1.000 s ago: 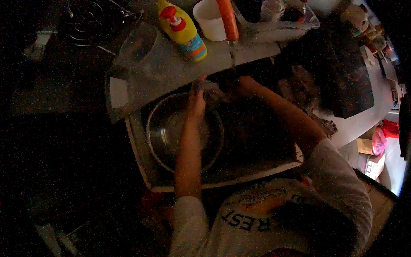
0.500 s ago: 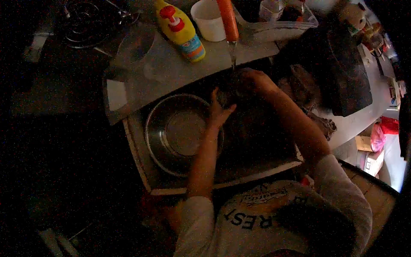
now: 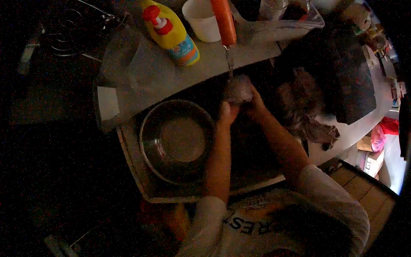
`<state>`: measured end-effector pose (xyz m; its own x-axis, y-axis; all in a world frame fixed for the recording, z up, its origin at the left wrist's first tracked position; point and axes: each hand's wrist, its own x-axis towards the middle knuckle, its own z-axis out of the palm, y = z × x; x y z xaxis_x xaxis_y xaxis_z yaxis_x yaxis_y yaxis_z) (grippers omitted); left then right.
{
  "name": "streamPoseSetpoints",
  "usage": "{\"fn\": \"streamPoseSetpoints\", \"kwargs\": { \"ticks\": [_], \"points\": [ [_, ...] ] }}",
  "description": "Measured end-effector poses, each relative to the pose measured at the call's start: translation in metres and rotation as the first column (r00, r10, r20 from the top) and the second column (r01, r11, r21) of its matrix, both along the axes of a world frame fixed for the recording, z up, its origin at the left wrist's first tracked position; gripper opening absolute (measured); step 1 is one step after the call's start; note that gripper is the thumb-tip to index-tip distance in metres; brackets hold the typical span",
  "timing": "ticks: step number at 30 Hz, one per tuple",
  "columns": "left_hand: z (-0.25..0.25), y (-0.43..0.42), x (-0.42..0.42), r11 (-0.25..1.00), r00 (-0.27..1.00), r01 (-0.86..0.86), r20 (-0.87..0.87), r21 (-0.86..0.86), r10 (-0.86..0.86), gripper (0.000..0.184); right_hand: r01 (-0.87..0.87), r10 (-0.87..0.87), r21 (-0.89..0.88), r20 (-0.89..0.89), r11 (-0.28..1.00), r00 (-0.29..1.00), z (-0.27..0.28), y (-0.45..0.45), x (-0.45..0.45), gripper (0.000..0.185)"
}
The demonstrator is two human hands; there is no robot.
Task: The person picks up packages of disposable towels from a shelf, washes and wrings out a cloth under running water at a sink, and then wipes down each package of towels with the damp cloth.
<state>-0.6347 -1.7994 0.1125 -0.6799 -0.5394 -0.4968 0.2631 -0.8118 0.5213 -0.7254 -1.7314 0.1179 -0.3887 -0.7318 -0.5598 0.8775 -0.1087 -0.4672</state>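
Under the running water (image 3: 230,68) from an orange hose (image 3: 224,23), my two hands are together on a pale, rounded, translucent thing (image 3: 240,89) whose kind I cannot make out. My left hand (image 3: 228,112) grips its near left side. On the right side, my right hand (image 3: 256,102) holds it too, its fingers partly hidden in shadow. Left of my left forearm, a round metal basin (image 3: 147,160) rests in the dark sink (image 3: 261,150).
Behind the sink stand a yellow pump bottle (image 3: 173,38) with a red top, a white tub (image 3: 201,21) and a clear plastic tray (image 3: 278,30). A crumpled cloth (image 3: 317,132) lies at the right edge, beside a dark box-like object (image 3: 353,90).
My left hand, spread open before, has moved to the pale thing and closed on it. My right hand has come down slightly, and the thing now shows clearly under the water.
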Motion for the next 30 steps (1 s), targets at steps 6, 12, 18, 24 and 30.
{"fn": "streamPoseSetpoints", "kwargs": {
  "ticks": [6, 12, 18, 24, 30],
  "points": [
    [-0.006, -0.001, 0.052, 0.934, 0.9, 0.262, 0.41, -0.244, -0.146, 0.058, -0.158, 0.173, 0.1, -0.163, 0.982, 0.971, -0.002, -0.021, -0.019, 0.036],
    [0.0, -0.005, 0.017, 0.967, 0.994, 0.105, -0.061, 0.231, -0.094, 0.058, -0.484, 0.508, 0.217, -0.598, 0.848, 0.62, 0.045, 0.009, -0.01, 0.034],
    [-0.001, 0.047, -0.02, 0.961, 0.779, -0.219, 0.563, -0.169, 0.276, 0.04, 0.025, -0.007, 0.145, -0.125, 0.989, 0.992, 0.024, 0.005, -0.013, 0.042],
    [0.081, 0.064, 0.001, -0.142, 0.866, 0.433, 0.368, -0.89, 0.338, 0.028, -0.32, 0.318, 0.118, 0.038, 0.94, 0.947, 0.026, 0.011, -0.034, 0.04],
    [0.116, 0.077, 0.006, -0.424, 0.946, 0.322, 0.298, -0.846, 0.125, 0.019, -0.88, 0.925, 0.306, -0.232, 0.363, 0.301, 0.049, -0.014, -0.074, 0.035]
  ]
}}
